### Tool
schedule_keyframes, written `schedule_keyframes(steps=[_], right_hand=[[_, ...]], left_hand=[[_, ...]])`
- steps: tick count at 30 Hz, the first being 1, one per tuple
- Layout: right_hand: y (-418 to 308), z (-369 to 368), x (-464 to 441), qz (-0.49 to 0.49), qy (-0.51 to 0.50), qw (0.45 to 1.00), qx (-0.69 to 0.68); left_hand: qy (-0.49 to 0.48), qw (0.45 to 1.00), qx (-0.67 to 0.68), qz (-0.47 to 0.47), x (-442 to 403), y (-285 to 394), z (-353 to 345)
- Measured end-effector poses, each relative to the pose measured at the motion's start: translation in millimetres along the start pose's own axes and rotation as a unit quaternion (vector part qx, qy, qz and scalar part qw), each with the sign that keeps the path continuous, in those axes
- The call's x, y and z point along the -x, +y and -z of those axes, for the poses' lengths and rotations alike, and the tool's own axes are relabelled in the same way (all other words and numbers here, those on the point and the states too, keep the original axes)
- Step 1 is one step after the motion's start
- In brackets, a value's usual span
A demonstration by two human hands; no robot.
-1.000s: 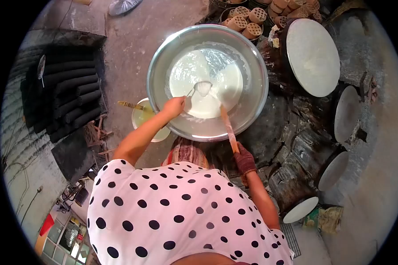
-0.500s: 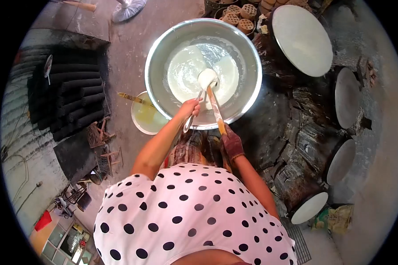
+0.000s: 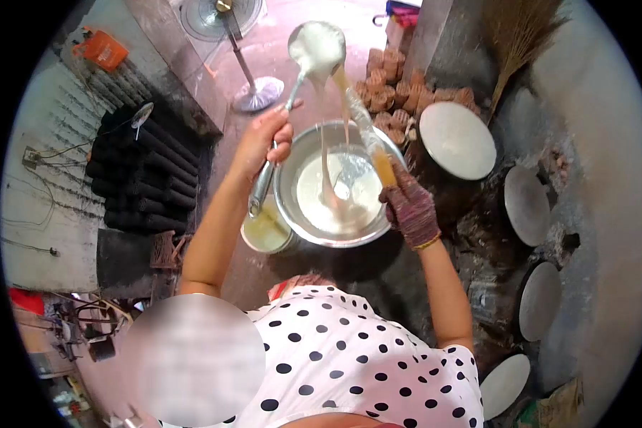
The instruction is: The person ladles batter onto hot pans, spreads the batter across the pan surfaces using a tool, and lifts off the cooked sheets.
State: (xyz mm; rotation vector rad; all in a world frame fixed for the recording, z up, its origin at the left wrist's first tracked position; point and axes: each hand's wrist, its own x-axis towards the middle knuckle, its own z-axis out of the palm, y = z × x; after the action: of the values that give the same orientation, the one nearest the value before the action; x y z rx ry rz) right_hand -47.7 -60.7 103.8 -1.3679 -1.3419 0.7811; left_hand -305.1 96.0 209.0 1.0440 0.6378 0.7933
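Note:
My bare left hand (image 3: 265, 139) is closed around the handle of a metal ladle (image 3: 260, 189). The ladle's bowl is raised in front of me, heaped with thick white batter (image 3: 317, 44). Long strands of it fall into a large metal basin (image 3: 284, 203), where more batter lies. In a knitted purple glove, my right hand (image 3: 412, 205) grips a wooden stick (image 3: 385, 170) smeared with batter. The stick's far end meets the batter at the ladle's bowl, so its tip is hidden.
A bucket of yellowish liquid (image 3: 267, 232) stands left of the basin. Round griddle plates (image 3: 458, 140) line the right side on dark stoves. Black coal cylinders (image 3: 146, 171) are stacked at left. A standing fan (image 3: 242, 64) and perforated brown briquettes (image 3: 385, 89) are beyond the basin.
Both hands have risen with the ladle and stick, from low inside the basin to high above it. Batter now streams down from them. The head view has tilted farther forward.

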Motion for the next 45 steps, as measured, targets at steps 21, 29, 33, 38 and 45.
schedule_keyframes(steps=[21, 29, 33, 38, 45], right_hand=[[63.2, -20.3, 197.5, -0.218, 0.179, 0.791, 0.543], [57.0, -24.8, 327.7, -0.34, 0.39, 0.708, 0.48], [57.7, -1.1, 368.6, -0.415, 0.547, 0.601, 0.409], [85.0, 54.8, 434.6, -0.5, 0.557, 0.537, 0.388], [118.9, 143.0, 593.5, -0.526, 0.456, 0.398, 0.597]], left_hand=[[-0.187, 0.944, -0.016, 0.273, -67.0, -179.5, -36.9], [-0.387, 0.785, -0.008, 0.484, -63.0, -266.7, -254.6], [-0.528, 0.757, -0.098, 0.373, -16.7, -306.9, -337.6], [-0.368, 0.576, 0.045, 0.728, -10.3, -422.7, -507.2], [-0.645, 0.658, -0.183, 0.342, 13.1, -406.4, -682.5]])
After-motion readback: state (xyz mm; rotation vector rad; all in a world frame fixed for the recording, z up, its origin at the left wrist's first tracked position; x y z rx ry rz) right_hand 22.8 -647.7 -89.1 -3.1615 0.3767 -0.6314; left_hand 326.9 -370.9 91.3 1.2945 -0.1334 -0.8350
